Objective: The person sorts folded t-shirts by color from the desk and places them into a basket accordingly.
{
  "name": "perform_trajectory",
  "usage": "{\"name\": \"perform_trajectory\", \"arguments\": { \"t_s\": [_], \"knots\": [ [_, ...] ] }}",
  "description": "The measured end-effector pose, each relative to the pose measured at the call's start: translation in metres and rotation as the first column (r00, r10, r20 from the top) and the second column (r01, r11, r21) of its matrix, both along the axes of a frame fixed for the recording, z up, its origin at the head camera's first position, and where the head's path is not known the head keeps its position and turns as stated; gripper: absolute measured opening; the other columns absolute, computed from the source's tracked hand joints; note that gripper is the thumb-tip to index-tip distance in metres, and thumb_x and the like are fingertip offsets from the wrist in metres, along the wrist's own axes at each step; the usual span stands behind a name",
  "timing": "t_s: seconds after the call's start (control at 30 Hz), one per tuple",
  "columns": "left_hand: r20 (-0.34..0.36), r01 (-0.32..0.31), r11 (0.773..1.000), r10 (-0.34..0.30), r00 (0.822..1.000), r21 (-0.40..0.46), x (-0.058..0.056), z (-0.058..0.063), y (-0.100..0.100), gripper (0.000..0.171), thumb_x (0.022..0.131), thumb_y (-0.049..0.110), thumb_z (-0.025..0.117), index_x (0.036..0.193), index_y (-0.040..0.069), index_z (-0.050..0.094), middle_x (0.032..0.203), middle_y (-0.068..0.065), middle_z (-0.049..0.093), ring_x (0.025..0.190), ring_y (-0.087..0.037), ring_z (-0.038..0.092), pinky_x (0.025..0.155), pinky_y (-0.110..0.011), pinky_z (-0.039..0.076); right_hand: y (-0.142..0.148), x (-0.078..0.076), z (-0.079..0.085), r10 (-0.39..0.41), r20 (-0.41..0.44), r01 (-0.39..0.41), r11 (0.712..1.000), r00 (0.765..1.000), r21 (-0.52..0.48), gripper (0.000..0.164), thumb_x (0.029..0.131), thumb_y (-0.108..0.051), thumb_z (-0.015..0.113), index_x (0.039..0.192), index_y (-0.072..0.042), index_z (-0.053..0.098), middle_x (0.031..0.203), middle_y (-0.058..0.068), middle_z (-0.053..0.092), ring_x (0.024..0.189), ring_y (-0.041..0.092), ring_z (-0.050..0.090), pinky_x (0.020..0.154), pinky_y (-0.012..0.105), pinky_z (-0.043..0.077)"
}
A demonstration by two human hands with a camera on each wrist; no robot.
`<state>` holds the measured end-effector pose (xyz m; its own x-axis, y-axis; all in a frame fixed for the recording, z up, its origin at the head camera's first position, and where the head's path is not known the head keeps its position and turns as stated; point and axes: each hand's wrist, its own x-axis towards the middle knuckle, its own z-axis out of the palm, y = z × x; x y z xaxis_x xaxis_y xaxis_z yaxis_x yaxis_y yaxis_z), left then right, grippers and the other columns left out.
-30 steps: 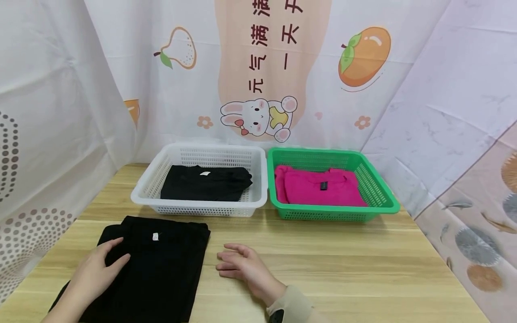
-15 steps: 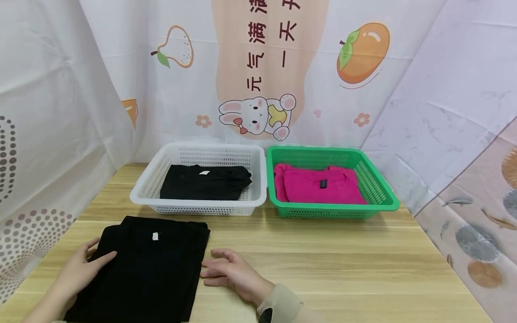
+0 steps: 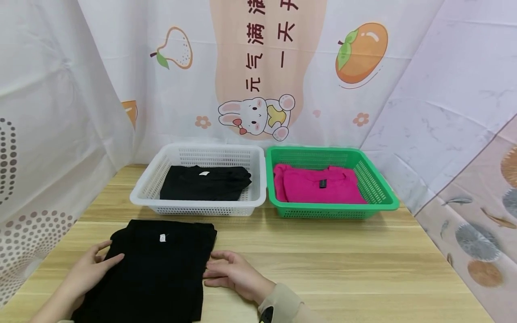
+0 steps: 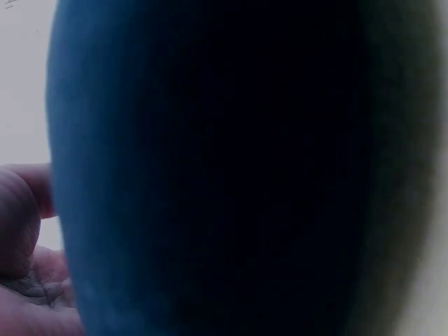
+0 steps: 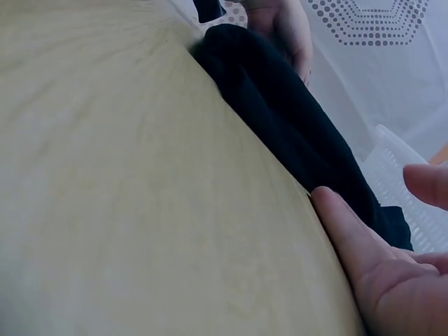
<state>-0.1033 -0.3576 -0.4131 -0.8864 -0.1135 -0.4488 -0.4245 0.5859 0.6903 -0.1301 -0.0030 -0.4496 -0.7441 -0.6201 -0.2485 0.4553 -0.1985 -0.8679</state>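
A folded black shirt (image 3: pixel 157 273) with a white neck label lies on the table at the front left. My left hand (image 3: pixel 86 271) is at its left edge, thumb over the cloth and fingers spread along the side. On the opposite side, the fingertips of my right hand (image 3: pixel 238 276) meet the shirt's right edge, fingers nearly straight. The right wrist view shows a fingertip low against the black cloth (image 5: pixel 294 119), close to the tabletop. In the left wrist view a dark shape (image 4: pixel 210 168) near the lens covers most of the hand.
Behind the shirt stands a white basket (image 3: pixel 258 197) with another folded black shirt (image 3: pixel 202 184) in it. Beside it is a green basket (image 3: pixel 379 193) holding a folded pink top (image 3: pixel 323 190). Printed curtains (image 3: pixel 173 103) hang around the wooden table (image 3: pixel 343 273).
Both hands have come to the shirt's sides, the right one moving leftward. In the last half second the shirt has shifted slightly right, along with the left hand.
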Motion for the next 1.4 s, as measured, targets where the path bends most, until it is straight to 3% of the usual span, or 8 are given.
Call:
{"name": "perform_trajectory", "arguments": {
  "t_s": [0.17, 0.27, 0.33, 0.43, 0.6, 0.8, 1.2, 1.4],
  "knots": [
    [-0.031, 0.019, 0.998, -0.017, 0.999, 0.056, 0.0, 0.0, 0.01, 0.085, 0.105, 0.042, 0.044, 0.151, -0.014, -0.002, 0.143, -0.048, 0.029, 0.107, -0.042, 0.063, 0.083, -0.044, 0.056, 0.002, -0.001, 0.002, 0.042, -0.025, -0.04, 0.998, 0.999, 0.046, 0.063, 0.094, 0.004, 0.059, 0.148, 0.013, 0.028, 0.14, 0.027, 0.05, 0.117, 0.031, 0.062, 0.1, 0.044, 0.052],
    [-0.066, 0.017, 0.994, -0.01, 0.998, 0.11, 0.001, 0.0, 0.018, 0.081, 0.105, 0.036, 0.047, 0.152, -0.01, 0.0, 0.133, -0.043, 0.045, 0.094, -0.023, 0.068, 0.077, -0.038, 0.057, 0.002, -0.001, 0.003, 0.063, -0.053, -0.061, 0.997, 0.997, 0.056, 0.063, 0.094, 0.002, 0.06, 0.148, 0.009, 0.03, 0.14, 0.027, 0.052, 0.12, 0.03, 0.062, 0.101, 0.041, 0.052],
    [-0.091, 0.021, 0.988, -0.007, 0.996, 0.154, 0.004, -0.001, 0.024, 0.076, 0.105, 0.033, 0.048, 0.153, -0.006, 0.003, 0.125, -0.035, 0.056, 0.09, -0.021, 0.069, 0.075, -0.036, 0.057, 0.002, -0.001, 0.001, 0.055, -0.065, -0.052, 0.998, 0.996, 0.043, 0.059, 0.093, 0.003, 0.06, 0.146, 0.004, 0.034, 0.135, 0.023, 0.059, 0.115, 0.028, 0.064, 0.097, 0.04, 0.054],
    [-0.135, 0.027, 0.974, 0.004, 0.991, 0.225, 0.008, -0.002, 0.03, 0.054, 0.104, 0.026, 0.051, 0.148, 0.011, 0.025, 0.109, -0.017, 0.067, 0.082, -0.021, 0.07, 0.072, -0.037, 0.058, 0.002, 0.0, -0.002, 0.012, -0.062, -0.01, 0.999, 0.998, 0.032, 0.055, 0.09, 0.008, 0.061, 0.139, -0.003, 0.039, 0.125, 0.019, 0.066, 0.106, 0.026, 0.068, 0.09, 0.041, 0.057],
    [-0.207, 0.012, 0.974, 0.036, 0.978, 0.225, 0.013, 0.006, 0.035, 0.015, 0.102, 0.025, 0.056, 0.111, 0.036, 0.053, 0.091, -0.003, 0.067, 0.074, -0.021, 0.07, 0.067, -0.036, 0.058, 0.002, -0.001, -0.001, -0.041, -0.062, 0.044, 0.998, 0.997, 0.048, 0.052, 0.085, 0.014, 0.062, 0.13, -0.005, 0.044, 0.115, 0.016, 0.07, 0.097, 0.026, 0.071, 0.079, 0.04, 0.06],
    [-0.266, -0.007, 0.992, 0.042, 0.963, 0.129, 0.02, 0.022, 0.036, 0.012, 0.101, 0.029, 0.057, 0.111, 0.022, 0.06, 0.096, 0.01, 0.064, 0.075, -0.016, 0.067, 0.066, -0.034, 0.057, 0.003, 0.001, 0.01, -0.053, -0.095, 0.059, 0.996, 0.994, 0.061, 0.058, 0.083, 0.017, 0.063, 0.131, -0.009, 0.045, 0.113, 0.018, 0.071, 0.089, 0.027, 0.072, 0.069, 0.038, 0.061],
    [-0.464, -0.036, 0.997, 0.061, 0.884, 0.062, 0.024, 0.046, 0.045, 0.009, 0.1, 0.018, 0.06, 0.103, 0.012, 0.067, 0.095, 0.031, 0.059, 0.075, -0.003, 0.064, 0.062, -0.024, 0.053, 0.02, -0.002, 0.048, 0.007, -0.303, 0.012, 0.998, 0.953, 0.062, 0.07, 0.086, 0.013, 0.063, 0.146, -0.015, 0.04, 0.124, 0.025, 0.066, 0.105, 0.023, 0.069, 0.089, 0.032, 0.057],
    [-0.574, -0.044, 0.992, 0.104, 0.812, 0.116, 0.018, 0.058, 0.052, 0.012, 0.096, 0.009, 0.064, 0.097, 0.013, 0.075, 0.098, 0.03, 0.068, 0.089, 0.014, 0.062, 0.071, -0.008, 0.049, 0.027, -0.011, 0.064, -0.017, -0.33, 0.037, 0.998, 0.944, 0.055, 0.067, 0.086, 0.012, 0.063, 0.145, -0.011, 0.04, 0.125, 0.027, 0.065, 0.101, 0.017, 0.069, 0.087, 0.031, 0.057]
  ]
}}
